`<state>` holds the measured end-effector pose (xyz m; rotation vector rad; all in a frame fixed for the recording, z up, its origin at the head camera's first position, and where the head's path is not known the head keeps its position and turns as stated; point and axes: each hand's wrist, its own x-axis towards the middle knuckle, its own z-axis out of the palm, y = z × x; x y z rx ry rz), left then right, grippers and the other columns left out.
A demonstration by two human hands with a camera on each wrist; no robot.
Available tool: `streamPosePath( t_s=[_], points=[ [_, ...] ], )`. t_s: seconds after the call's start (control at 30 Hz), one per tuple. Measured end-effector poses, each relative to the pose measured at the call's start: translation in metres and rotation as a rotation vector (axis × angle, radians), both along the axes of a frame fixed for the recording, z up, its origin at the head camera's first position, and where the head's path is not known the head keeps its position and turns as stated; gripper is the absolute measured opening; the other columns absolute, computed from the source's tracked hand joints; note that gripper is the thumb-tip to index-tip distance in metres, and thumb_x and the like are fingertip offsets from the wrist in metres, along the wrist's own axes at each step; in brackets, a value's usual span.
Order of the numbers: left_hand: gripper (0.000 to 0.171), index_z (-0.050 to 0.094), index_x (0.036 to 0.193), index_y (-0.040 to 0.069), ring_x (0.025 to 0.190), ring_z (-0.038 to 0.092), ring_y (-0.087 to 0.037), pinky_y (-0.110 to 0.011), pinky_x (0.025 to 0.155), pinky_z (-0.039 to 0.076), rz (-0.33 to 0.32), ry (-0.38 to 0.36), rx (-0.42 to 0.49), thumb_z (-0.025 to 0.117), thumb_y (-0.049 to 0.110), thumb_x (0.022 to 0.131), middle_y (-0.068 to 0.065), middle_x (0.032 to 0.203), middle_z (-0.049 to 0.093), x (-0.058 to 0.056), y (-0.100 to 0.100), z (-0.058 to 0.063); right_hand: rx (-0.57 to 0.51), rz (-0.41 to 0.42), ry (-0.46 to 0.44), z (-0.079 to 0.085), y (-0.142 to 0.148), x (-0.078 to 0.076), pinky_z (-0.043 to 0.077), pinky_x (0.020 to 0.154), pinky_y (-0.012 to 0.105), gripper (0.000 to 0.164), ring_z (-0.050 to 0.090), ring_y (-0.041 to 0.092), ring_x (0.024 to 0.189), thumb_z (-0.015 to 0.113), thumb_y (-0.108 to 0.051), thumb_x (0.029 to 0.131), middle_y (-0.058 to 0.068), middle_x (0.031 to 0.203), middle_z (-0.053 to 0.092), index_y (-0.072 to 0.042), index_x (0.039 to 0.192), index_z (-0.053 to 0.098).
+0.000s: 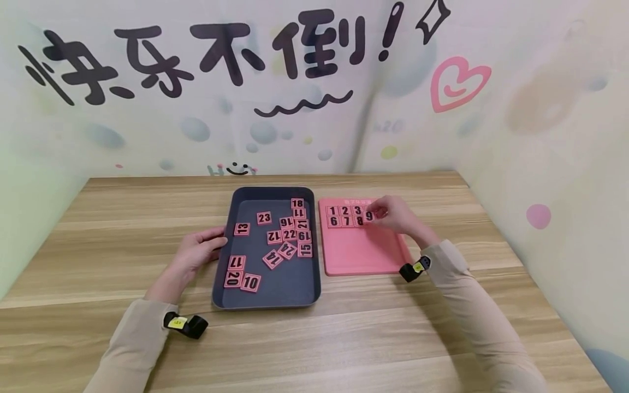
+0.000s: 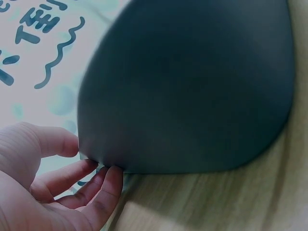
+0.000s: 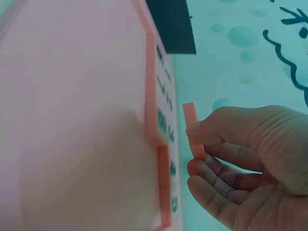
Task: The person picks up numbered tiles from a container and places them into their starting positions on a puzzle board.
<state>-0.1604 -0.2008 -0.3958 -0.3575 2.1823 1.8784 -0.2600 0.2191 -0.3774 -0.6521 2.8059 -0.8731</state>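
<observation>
My right hand pinches a pink number tile, the 9, between thumb and fingers. It holds the tile tilted at the end of the second row on a pink board. In the right wrist view, the tile appears edge-on, apart from the tiles on the board. Tiles 1, 2 and 3 lie in the top row, above 6, 7 and 8; my hand partly covers that row's end. My left hand grips the left side of a dark grey tray, thumb at its rim.
Several loose number tiles lie in the tray, some turned sideways or upside down: the 23, the 13 and the 10 among them. Tray and board stand side by side on a wooden table. A printed wall rises behind.
</observation>
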Motion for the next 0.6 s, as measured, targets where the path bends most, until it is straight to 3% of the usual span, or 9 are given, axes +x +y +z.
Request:
streamPosePath(
  t_s=[0.37,0.6],
  points=[
    [0.049,0.039,0.140,-0.002,0.086,0.057,0.004,-0.016,0.074,0.050,-0.004,0.002,0.012,0.053,0.009,0.094,-0.022,0.142,0.038,0.000,-0.001,0.000,0.000,-0.006,-0.024,-0.010,0.017,0.001,0.050,0.068,0.032,0.027,0.058,0.024,0.075,0.071,0.008,0.071,0.016,0.082,0.064,0.011,0.097,0.066],
    [0.049,0.039,0.139,-0.003,0.086,0.058,0.003,-0.016,0.075,0.050,-0.006,0.007,0.013,0.053,0.009,0.094,-0.023,0.142,0.039,0.000,-0.001,-0.001,-0.006,-0.022,-0.066,-0.016,0.016,0.001,0.054,0.070,0.034,0.029,0.062,0.028,0.079,0.071,0.008,0.074,0.019,0.085,0.066,0.013,0.101,0.065]
  ],
)
